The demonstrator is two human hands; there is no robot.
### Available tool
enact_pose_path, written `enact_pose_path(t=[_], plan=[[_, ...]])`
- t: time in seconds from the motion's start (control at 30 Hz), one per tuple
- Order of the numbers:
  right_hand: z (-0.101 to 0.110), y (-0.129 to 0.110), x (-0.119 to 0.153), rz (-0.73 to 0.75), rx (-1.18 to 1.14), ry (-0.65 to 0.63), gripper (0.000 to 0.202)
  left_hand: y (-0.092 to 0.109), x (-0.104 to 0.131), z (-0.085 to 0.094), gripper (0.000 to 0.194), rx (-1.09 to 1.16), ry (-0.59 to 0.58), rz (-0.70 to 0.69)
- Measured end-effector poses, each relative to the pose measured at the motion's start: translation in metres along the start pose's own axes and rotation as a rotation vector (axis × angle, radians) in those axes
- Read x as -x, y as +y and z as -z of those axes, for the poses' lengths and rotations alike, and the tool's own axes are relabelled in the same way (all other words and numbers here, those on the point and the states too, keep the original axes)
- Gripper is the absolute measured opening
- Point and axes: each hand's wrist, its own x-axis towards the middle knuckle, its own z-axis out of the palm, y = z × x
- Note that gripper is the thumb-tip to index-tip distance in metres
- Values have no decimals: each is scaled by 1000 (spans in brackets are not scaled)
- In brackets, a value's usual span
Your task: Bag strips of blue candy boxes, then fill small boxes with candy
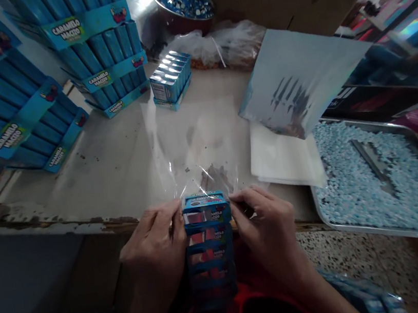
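Note:
A blue pack of small candy boxes [211, 252] with windowed fronts hangs at the table's front edge, close to my body. Clear plastic film [191, 143] spreads from its upper end across the tabletop. My left hand [159, 246] is closed at the pack's upper left corner, fingers bent against its side. At the opposite corner my right hand [267, 226] pinches, thumb and index finger together by the film's edge. Whether each pinch takes film, box or both is hard to make out. A similar pack in a blue tray [171, 81] sits farther back.
Tall stacks of blue candy displays [98, 63] line the left. A metal bowl of wrapped candies [184, 7] stands behind. To the right are a pale blue bag [299, 76], white sheets [285, 158] and a metal tray [324, 213] of light blue pieces holding a scoop-like tool [373, 164].

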Motion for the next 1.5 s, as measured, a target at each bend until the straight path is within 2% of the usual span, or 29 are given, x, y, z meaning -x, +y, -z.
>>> enact_pose_path(t=[0.07,0.23,0.3,0.43,0.53,0.6,0.67,0.73,0.77,0.83,0.9,1.0,1.1,1.17,1.23,1.3,1.43,1.5], plan=[[2,-2,1,9,12,35,12,1,2,0,18,25,6,-24],[-5,2,10,209,67,271,14,3,10,-9,21,113,71,25],[-7,8,15,254,98,313,19,2,11,-12,23,136,101,-5],[-9,25,28,347,147,276,26,-5,15,-9,38,166,149,-149],[-12,36,36,390,148,231,30,-15,26,-3,45,143,137,-272],[-19,40,37,373,118,232,27,-23,34,-4,46,119,125,-329],[-29,43,34,331,66,262,23,-30,38,-13,43,108,136,-335],[-41,46,29,299,-4,305,22,-34,36,-29,36,125,140,-254],[-47,48,27,292,-34,326,23,-34,34,-38,32,151,120,-171],[-55,50,24,259,-65,361,24,-32,28,-54,28,245,64,79],[-61,52,23,180,-70,395,23,-26,23,-64,33,357,25,370],[-64,52,23,52,-114,395,20,-15,18,-60,29,467,-97,637],[-64,51,21,-79,-186,326,12,-7,16,-45,23,552,-291,712],[-63,51,19,-126,-227,272,8,-7,16,-38,23,579,-337,697],[-61,52,17,-101,-261,233,7,-10,19,-36,18,548,-346,608],[-58,53,16,-35,-274,186,9,-16,24,-38,13,501,-335,459],[-48,56,23,151,-274,85,20,-30,33,-42,16,450,-254,106],[-43,58,32,210,-251,80,24,-31,38,-40,19,452,-249,9]])
